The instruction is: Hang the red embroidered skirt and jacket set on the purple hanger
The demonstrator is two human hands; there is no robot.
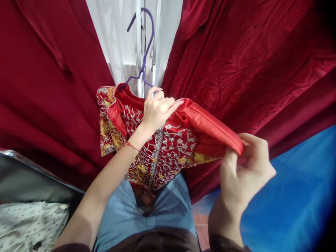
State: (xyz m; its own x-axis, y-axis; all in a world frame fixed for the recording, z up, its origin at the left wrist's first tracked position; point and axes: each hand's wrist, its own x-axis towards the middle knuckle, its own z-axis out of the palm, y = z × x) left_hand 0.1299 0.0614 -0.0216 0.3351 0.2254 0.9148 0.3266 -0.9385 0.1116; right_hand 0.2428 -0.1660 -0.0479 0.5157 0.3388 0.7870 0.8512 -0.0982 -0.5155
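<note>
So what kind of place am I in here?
Possibly a clothes shop or dressing area: an embroidered red garment on a purple hanger, dark red curtains, and folded dotted cloth.

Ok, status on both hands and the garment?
Left hand: grip on embroidered garment near its neckline. Right hand: pinching red sleeve end. Purple hanger inside neckline. Nothing seen blocking either hand.

gap within purple hanger hook (pixel 152 28), white poles (pixel 138 35) behind, red curtains (pixel 236 52) flanking
</note>
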